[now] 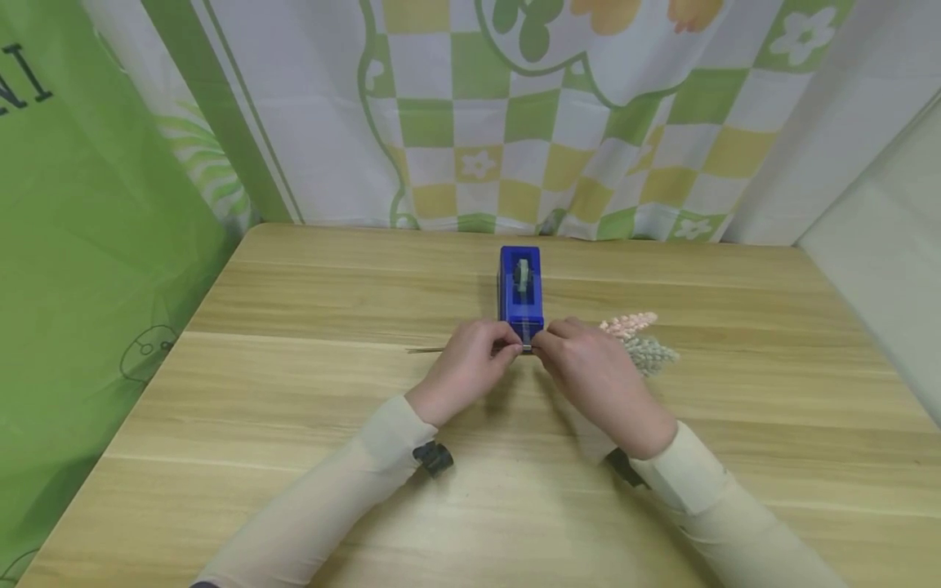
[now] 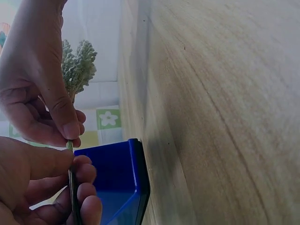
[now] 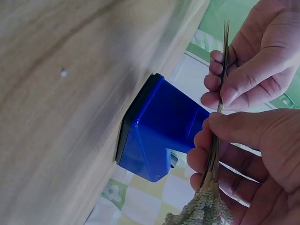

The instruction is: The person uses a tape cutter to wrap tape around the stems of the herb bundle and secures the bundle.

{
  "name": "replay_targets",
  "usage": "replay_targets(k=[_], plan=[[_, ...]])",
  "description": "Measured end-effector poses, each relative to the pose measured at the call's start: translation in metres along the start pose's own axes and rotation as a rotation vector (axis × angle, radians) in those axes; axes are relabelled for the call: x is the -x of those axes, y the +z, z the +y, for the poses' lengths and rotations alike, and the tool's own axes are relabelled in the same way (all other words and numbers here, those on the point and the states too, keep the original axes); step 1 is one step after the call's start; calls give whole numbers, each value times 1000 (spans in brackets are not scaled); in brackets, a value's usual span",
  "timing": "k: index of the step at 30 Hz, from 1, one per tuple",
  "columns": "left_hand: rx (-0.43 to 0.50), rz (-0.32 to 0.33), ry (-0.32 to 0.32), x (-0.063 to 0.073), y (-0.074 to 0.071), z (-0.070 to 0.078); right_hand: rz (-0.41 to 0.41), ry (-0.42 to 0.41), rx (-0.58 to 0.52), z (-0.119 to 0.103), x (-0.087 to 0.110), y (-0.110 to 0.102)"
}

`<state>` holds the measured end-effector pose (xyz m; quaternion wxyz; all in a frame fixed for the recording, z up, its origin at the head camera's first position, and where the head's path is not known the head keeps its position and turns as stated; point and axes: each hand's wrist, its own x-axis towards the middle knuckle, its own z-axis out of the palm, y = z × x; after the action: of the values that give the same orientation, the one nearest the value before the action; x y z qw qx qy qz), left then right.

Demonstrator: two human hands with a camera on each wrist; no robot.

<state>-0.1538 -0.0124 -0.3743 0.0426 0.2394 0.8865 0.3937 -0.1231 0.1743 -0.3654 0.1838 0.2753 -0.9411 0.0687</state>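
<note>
A small bunch of flowers, with a pink head (image 1: 628,324) and grey-green heads (image 1: 648,355), lies crosswise in both hands. Its thin stems (image 1: 425,350) stick out to the left. My left hand (image 1: 474,359) pinches the stems between thumb and fingers. Close beside it, my right hand (image 1: 591,376) grips them nearer the flower heads. Just beyond the fingertips stands a blue tape dispenser (image 1: 525,311) holding a roll of tape (image 1: 523,276). A short shiny stretch of stem shows between the hands at the dispenser's front; whether tape is round it I cannot tell.
Both hands work above a light wooden table (image 1: 294,392). A patterned curtain (image 1: 478,122) hangs behind its far edge, and green cloth (image 1: 88,245) borders the left side. Dark wrist mounts (image 1: 434,457) sit under the sleeves.
</note>
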Motion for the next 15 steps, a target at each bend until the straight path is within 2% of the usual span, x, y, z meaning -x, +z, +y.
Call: replay_targets(k=[7,15], plan=[[-24,-27,9,-1,0,-1,48,-20,77,-1,-1,1],[7,-17,8,-3,1,-3,30,-10,120,-2,-4,1]])
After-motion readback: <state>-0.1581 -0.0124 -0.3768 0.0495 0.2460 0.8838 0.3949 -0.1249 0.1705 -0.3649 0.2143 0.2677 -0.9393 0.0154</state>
